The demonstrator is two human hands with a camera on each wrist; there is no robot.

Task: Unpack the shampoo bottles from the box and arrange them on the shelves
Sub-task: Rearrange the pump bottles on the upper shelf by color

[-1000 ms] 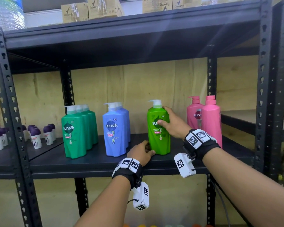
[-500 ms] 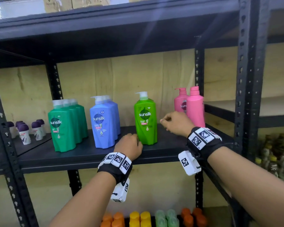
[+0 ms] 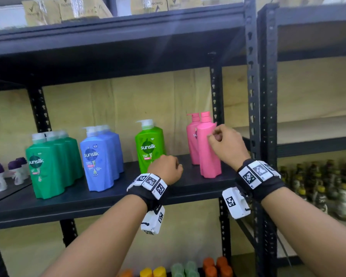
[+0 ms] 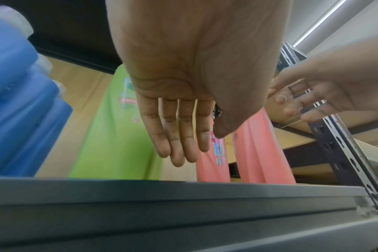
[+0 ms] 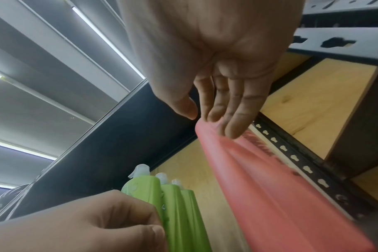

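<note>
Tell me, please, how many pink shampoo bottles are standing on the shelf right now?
2. The front pink bottle stands near the shelf's right end, by the right hand. The rear pink bottle is just behind-left of it. More could be hidden behind.

Light's even and bright from ceiling strip lights (image 5: 107,41), visible in my wrist views. Underside of the upper shelf (image 3: 116,56) is dim. Head view: soft haze streak top centre, edges bowed. Both wrist views are smeared; pink bottle (image 5: 270,187) and blue bottles (image 4: 17,105) are blurred.
</note>
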